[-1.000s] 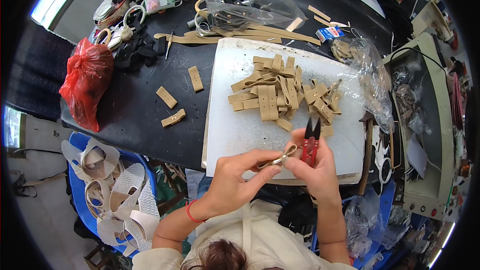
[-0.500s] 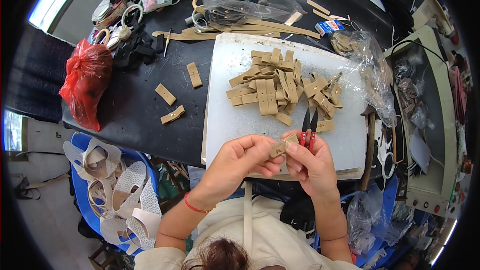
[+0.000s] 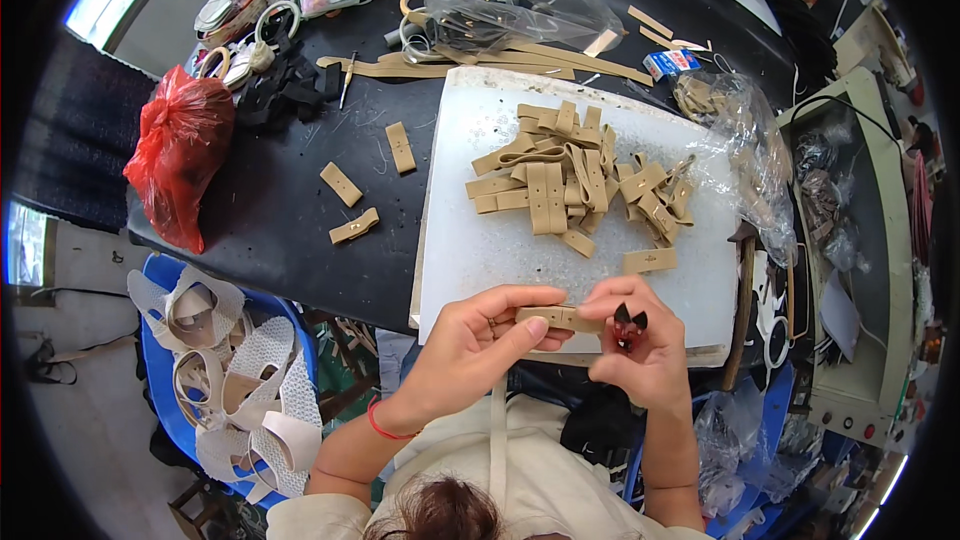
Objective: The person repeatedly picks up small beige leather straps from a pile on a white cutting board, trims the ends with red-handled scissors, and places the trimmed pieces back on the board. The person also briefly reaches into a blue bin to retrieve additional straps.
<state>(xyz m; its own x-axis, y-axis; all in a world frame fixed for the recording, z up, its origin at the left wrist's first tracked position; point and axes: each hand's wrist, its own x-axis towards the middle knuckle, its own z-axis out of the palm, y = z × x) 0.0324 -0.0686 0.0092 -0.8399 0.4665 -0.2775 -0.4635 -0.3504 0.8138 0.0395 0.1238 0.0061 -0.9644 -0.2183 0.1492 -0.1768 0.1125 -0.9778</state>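
Note:
Between the thumb and fingers of my left hand [image 3: 490, 332] is a short tan strap piece [image 3: 548, 318], held level over the near edge of the white board [image 3: 460, 250]. My right hand [image 3: 655, 345] grips small thread snips [image 3: 628, 328] with red handles and dark blades, the blades tipped upward. Its fingertips are at the right end of the strap piece. Beyond my hands a heap of tan straps [image 3: 545, 195] lies on the board, with a single tan piece [image 3: 650, 260] nearer to me. Three similar pieces, one of them a folded strap [image 3: 354, 226], lie to the board's left.
A red plastic bag [image 3: 180, 155] stands on the black tabletop [image 3: 285, 230] at left. Below it sits a blue basket [image 3: 165, 380] of pale shoe uppers. Long tan strips [image 3: 400, 68] and a clear plastic bag [image 3: 520, 0] lie at the back. A hammer [image 3: 742, 310] is at the right.
The strap piece has been turned and now lies lengthwise between my hands. My right hand has shifted right and rotated, so the snips appear foreshortened. The whole view has shifted slightly.

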